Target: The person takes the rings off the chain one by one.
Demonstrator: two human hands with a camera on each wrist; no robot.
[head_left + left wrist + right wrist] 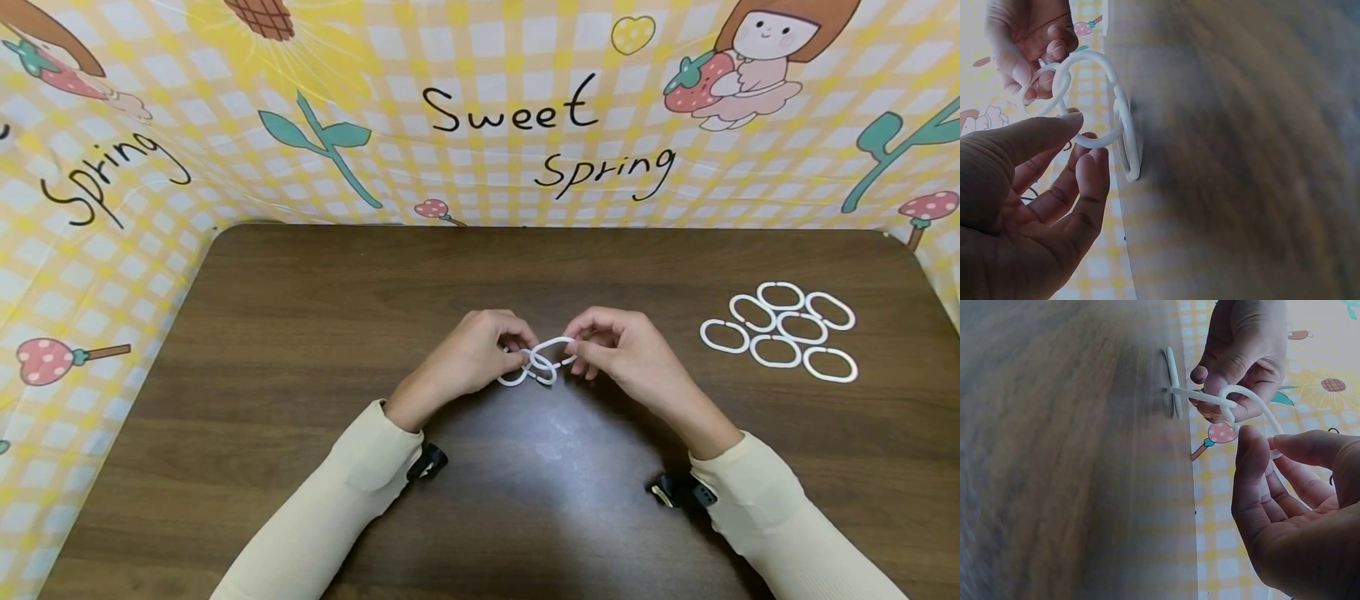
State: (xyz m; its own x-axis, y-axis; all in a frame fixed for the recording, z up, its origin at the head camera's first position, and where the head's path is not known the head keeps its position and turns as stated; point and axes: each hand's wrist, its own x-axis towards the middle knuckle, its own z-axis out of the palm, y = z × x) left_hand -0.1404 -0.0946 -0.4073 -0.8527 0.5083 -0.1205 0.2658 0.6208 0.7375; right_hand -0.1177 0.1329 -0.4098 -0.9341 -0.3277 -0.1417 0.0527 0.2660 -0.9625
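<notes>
My left hand [480, 350] pinches a white oval chain link [1088, 55] between thumb and fingertips, a little above the table. Another white link [1260, 403] passes through it, and my right hand [622, 346] pinches that one by its far end with thumb and index finger. A third white link [1171, 365] is joined to the left-hand link on its other side and stands or hangs close to the tabletop. Fingertips cover part of each held link. Whether the gap in the right-hand link is closed cannot be made out.
Several loose white links [831, 380] lie flat in a cluster on the brown wooden table [262, 400], right of my right hand. A yellow checked cloth [487, 183] with printed drawings rises behind the table and along its sides. A small black device [427, 462] sits at the left cuff.
</notes>
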